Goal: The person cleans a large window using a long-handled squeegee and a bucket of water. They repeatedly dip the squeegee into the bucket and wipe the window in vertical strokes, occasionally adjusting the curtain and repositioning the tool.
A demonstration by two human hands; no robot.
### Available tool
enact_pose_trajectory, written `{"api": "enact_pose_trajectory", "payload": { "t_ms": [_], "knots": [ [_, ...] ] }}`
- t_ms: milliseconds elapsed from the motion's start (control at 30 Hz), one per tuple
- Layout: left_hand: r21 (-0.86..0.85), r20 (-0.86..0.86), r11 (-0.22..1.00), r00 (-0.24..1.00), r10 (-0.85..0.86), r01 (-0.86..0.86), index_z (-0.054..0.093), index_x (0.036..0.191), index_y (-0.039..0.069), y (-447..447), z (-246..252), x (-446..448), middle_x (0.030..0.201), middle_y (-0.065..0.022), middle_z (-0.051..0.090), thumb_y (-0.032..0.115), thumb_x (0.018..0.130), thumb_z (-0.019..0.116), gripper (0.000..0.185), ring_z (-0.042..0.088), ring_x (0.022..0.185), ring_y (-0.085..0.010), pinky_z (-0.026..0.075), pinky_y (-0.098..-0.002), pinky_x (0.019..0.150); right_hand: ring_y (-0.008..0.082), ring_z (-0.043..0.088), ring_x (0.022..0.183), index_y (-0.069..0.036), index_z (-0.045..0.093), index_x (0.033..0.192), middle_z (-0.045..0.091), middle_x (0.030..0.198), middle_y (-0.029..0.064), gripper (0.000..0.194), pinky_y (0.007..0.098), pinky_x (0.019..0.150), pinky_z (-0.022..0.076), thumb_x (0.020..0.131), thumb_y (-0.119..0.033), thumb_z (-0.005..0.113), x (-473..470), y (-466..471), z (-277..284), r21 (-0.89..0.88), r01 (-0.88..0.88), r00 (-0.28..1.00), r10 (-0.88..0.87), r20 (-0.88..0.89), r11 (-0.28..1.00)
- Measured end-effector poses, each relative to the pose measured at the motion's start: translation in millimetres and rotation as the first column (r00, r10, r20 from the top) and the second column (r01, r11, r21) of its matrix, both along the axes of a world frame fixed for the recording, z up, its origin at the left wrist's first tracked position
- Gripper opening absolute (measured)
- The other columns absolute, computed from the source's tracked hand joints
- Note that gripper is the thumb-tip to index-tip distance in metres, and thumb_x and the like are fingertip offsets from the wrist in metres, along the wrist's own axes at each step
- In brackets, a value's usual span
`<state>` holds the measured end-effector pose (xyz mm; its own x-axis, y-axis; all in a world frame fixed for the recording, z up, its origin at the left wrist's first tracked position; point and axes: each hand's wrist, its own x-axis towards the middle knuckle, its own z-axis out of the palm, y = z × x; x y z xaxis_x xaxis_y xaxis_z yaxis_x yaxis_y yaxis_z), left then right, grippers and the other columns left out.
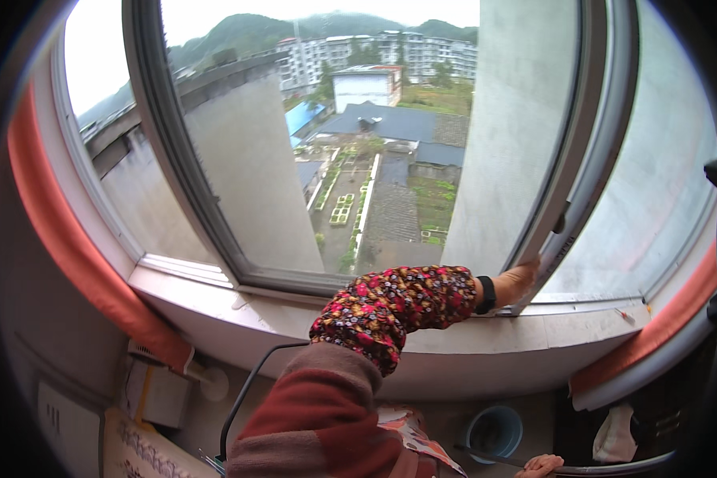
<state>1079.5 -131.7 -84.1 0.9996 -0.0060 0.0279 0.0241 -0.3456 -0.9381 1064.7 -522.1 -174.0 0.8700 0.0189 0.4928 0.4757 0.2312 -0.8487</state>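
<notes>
My left hand [518, 279] reaches to the right, against the lower part of the window sash's grey upright [549, 215]; its fingers are mostly hidden. A black band is on that wrist, and a floral oversleeve [394, 305] covers the forearm above the sill. At the bottom edge, partly cut off, my right hand [539, 465] is closed around a thin rod [609, 470], dark on its left part and shiny on its right. The large window pane [388, 197] shows buildings, garden beds and hills outside.
The pale window sill [484, 334] curves across the view, with a small thin object [624, 315] at its right end. Orange curtains [77, 239] hang at both sides. Below are a blue bucket [495, 433], a white cloth [614, 435] and a white box [164, 397].
</notes>
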Motion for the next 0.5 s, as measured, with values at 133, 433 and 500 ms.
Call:
{"api": "enact_pose_trajectory", "payload": {
  "t_ms": [133,433,500],
  "knots": [
    [-0.074,-0.006,0.996,0.999,-0.045,0.044,0.072,0.093,0.010,-3,5,-1,0.102,-0.0077,0.068,0.024,0.080,0.055,0.026,0.060,0.095,-0.0278,0.038,-0.0542,0.090,0.0098,0.033,0.038,-0.011,0.033,0.061,0.033,0.048,0.0006,0.032,0.0227,0.034,0.0257,0.090,-0.021,0.041,21,28,28,0.037,-0.097,0.995,0.097,-0.001,0.995],
    [-0.054,0.080,0.985,0.984,-0.159,0.164,0.073,0.084,0.013,7,6,-11,0.091,-0.0004,0.069,0.024,0.079,0.055,0.022,0.061,0.088,-0.0211,0.036,-0.0462,0.092,0.0083,0.028,0.035,-0.011,0.033,0.062,0.029,0.047,-0.0003,0.033,0.0214,0.030,0.0225,0.092,-0.021,0.043,28,45,17,0.184,-0.164,0.987,0.161,0.028,0.969],
    [-0.096,0.055,0.984,0.988,-0.146,0.151,0.073,0.084,0.014,9,4,-13,0.091,0.0023,0.069,0.025,0.079,0.054,0.023,0.059,0.094,-0.0206,0.033,-0.0451,0.094,0.0082,0.027,0.034,-0.010,0.034,0.063,0.029,0.047,-0.0002,0.032,0.0213,0.030,0.0226,0.092,-0.020,0.043,25,42,15,0.204,-0.178,0.984,0.173,0.040,0.963]
  ]
}}
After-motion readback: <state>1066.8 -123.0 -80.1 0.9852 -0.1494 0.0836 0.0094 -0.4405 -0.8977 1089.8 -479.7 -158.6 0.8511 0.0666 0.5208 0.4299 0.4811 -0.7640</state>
